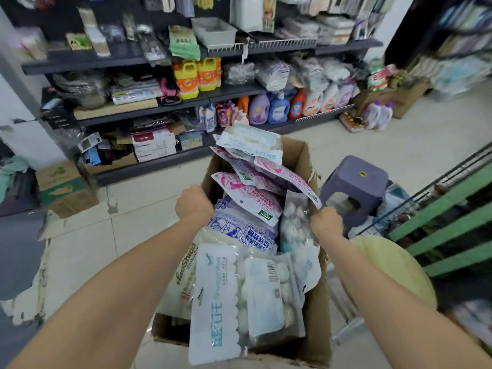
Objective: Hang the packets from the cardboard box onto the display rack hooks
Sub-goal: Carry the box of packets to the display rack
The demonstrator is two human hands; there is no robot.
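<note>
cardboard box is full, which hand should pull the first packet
Probably the right hand: it grips the cardboard box rim right beside the loose pink packet on top. The left hand grips the opposite rim and could steady it.

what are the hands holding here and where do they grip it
Both grip the brown cardboard box of packets by its side walls: left hand on the left rim, right hand on the right.

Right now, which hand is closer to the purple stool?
The right hand. It grips the cardboard box on the edge that faces the purple stool, just beside it. The left hand grips the opposite edge, with the packets between.
</note>
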